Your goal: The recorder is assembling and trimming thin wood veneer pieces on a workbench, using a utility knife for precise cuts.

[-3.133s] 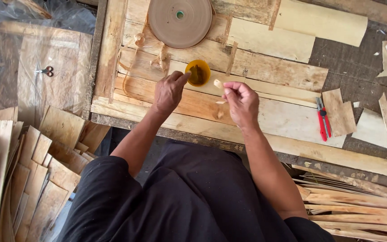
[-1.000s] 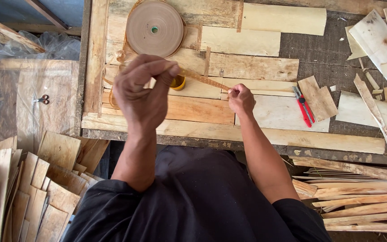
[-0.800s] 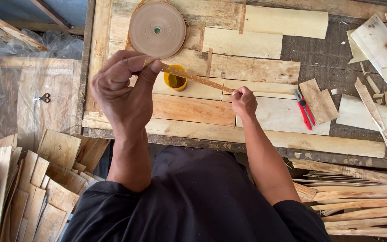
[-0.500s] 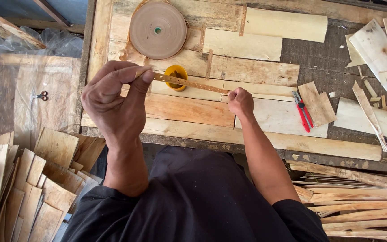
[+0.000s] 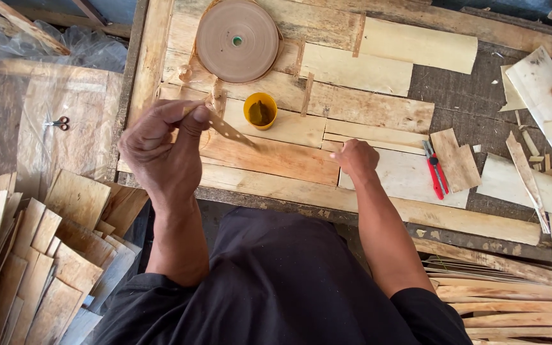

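— Moved? Left hand (image 5: 161, 150) drew nearer, lifted off bench (image 5: 378, 211), grip pinching thin tape strip (image 5: 228, 131).
— Right hand (image 5: 354, 158)?
— Fisted on veneer sheet (image 5: 276, 156), right of yellow cup (image 5: 260, 110); whether it holds anything, cannot tell

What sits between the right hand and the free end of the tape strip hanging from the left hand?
Nothing visible does. The tape strip slants down from the left hand toward the veneer sheets, and the right hand rests on them further right. The yellow cup stands behind that line, not in it.
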